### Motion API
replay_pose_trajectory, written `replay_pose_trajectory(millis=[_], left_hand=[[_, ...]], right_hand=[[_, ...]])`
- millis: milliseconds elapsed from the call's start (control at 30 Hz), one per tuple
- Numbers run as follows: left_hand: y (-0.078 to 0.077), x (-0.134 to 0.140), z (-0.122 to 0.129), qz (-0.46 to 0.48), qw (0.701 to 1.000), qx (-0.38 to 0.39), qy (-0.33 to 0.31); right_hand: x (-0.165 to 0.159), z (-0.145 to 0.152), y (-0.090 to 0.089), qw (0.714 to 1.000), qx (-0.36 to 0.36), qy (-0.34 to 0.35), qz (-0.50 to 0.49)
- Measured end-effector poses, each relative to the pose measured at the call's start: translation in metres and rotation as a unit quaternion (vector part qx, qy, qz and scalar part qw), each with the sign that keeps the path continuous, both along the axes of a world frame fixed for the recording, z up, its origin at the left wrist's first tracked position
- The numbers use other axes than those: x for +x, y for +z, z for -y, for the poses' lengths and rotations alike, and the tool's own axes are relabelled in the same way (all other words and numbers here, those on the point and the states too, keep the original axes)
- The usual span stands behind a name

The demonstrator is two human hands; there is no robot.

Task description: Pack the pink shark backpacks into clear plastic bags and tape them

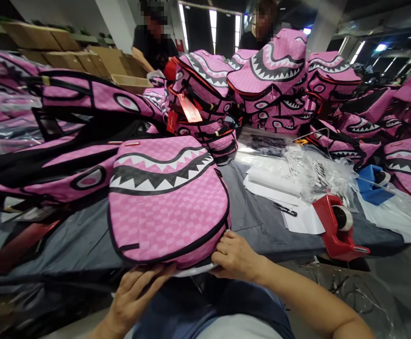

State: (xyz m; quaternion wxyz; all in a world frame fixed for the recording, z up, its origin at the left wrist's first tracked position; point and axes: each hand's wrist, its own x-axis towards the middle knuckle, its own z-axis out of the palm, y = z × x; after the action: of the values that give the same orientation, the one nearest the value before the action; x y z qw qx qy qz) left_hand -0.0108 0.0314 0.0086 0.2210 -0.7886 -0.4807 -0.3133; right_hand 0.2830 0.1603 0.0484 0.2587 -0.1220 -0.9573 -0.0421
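Observation:
A pink checkered backpack (177,212) with a black-and-white shark-mouth print lies in front of me at the table's near edge. My right hand (235,256) grips its lower right corner, fingers curled in and pressed against the black piping. Along the bottom edge, my left hand (131,294) rests with its fingers stretched out against the bag; the fingertips are partly hidden under it. Between the two hands a white strip (194,270) shows below the bag; what it is I cannot tell.
More pink backpacks (88,181) lie at left, and others are piled (276,66) behind. To the right are a red tape dispenser (332,226), a blue tape dispenser (373,186), white papers (302,219), a black cutter (285,209) and clear plastic bags (307,174). Two people stand across the table.

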Motion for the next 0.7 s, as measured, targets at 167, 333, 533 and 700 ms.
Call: replay_pose_trajectory(millis=[167,333,533,700], left_hand=[[0.002,0.025,-0.001,0.026,0.997,0.038,0.054],[0.008,0.039,0.005,0.137,0.980,0.029,0.140],[-0.011,0.030,-0.002,0.092,0.983,0.050,0.150],[-0.020,0.019,-0.009,0.053,0.985,0.083,0.141]], right_hand=[[0.000,0.001,0.003,1.000,-0.001,0.005,-0.008],[0.001,0.004,0.007,0.999,-0.034,0.001,-0.031],[-0.001,0.009,0.005,0.998,-0.018,-0.020,-0.056],[-0.005,0.009,-0.002,0.998,-0.007,-0.042,-0.049]])
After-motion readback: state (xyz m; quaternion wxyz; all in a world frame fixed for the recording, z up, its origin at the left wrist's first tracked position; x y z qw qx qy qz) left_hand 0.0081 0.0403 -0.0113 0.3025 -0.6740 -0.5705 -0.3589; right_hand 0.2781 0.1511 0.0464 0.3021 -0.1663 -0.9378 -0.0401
